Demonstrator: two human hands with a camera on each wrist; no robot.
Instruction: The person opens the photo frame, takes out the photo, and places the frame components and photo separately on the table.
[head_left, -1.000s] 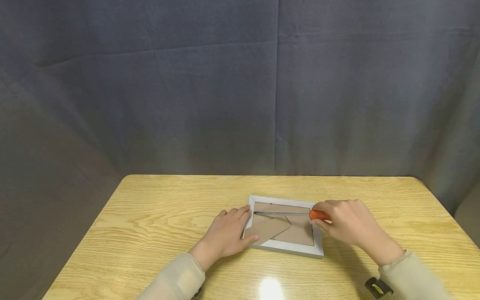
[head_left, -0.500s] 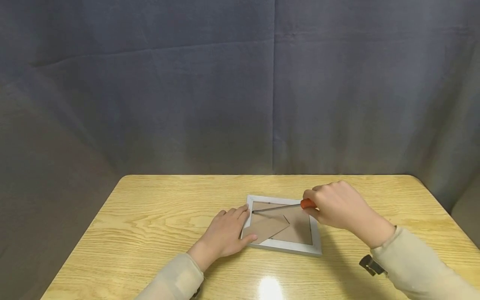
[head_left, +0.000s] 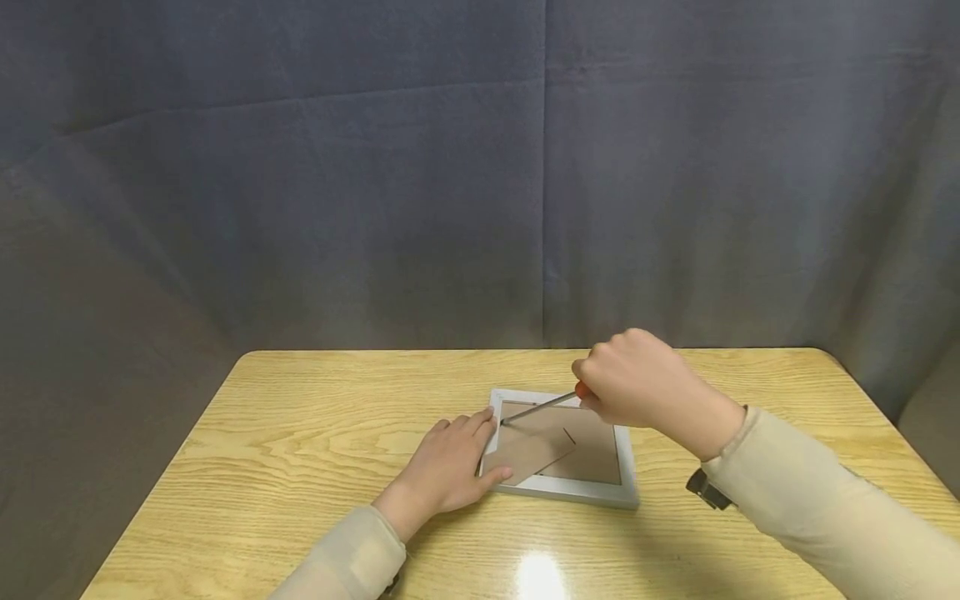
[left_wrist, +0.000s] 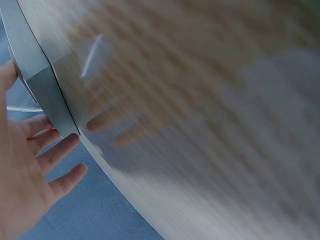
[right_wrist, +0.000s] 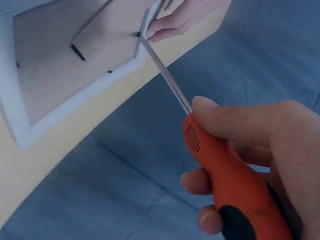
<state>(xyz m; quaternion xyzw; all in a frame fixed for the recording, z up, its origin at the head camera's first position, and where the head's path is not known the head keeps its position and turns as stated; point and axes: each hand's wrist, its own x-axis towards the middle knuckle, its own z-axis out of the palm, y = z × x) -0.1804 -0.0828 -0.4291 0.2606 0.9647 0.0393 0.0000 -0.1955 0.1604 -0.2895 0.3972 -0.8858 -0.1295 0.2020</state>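
Observation:
A picture frame [head_left: 627, 467] lies back side up on the table, its light border surrounding a brown backboard [head_left: 596, 454] with an angled stand flap. My left hand [head_left: 446, 471] rests on the frame's left side, fingers extended along it and thumb over the near corner. In the left wrist view, the fingers [left_wrist: 60, 152] reach past the frame's outer edge. My right hand [head_left: 637, 379] grips the orange and black handle of a screwdriver [right_wrist: 240, 185], raised above the far side. The screwdriver's tip meets a small black tab [right_wrist: 138, 34] at the frame's left inner edge.
The wood-grain table [head_left: 300, 417] extends around the frame, with a bright reflection near its front. A dark grey curtain [head_left: 375, 208] hangs behind the table. Other small black tabs [right_wrist: 110, 71] sit along the frame's inner edges.
My right hand has moved left and up, tilting the screwdriver more steeply while its tip stays at the frame's left inner edge. The left hand keeps its place on the frame.

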